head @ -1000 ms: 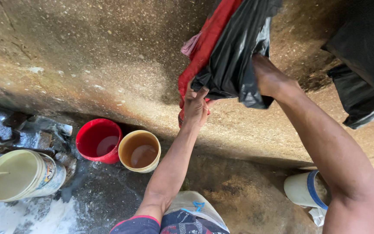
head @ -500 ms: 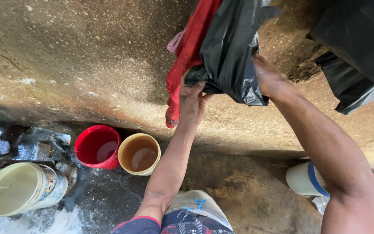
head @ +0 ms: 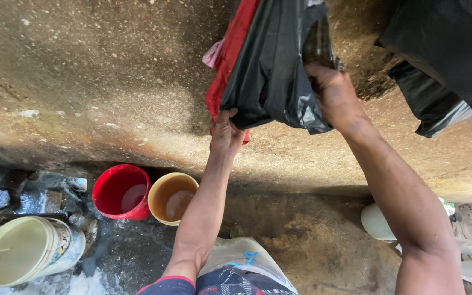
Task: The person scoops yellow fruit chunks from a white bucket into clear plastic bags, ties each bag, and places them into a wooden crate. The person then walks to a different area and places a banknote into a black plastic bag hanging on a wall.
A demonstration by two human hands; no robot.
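Glossy black plastic bag [head: 271, 65] against red cloth [head: 230, 60] with a pink scrap [head: 212, 53]; red bucket [head: 117, 192], tan-yellow bucket [head: 170, 199], cream pail [head: 20, 257], speckled brown rock wall [head: 94, 93], white container [head: 378, 223]

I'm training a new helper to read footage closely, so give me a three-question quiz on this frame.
1. True or false: the left hand grips the red cloth.
2. Which container stands nearest the left forearm? A. red bucket B. tan bucket C. cream pail
3. Fill in: the right hand has its grip on a ____ plastic bag.

Key
1. True: its fingers close on the cloth's lower edge.
2. B: it sits right beside the forearm, with the red bucket beyond it and the pail at far left.
3. Black.
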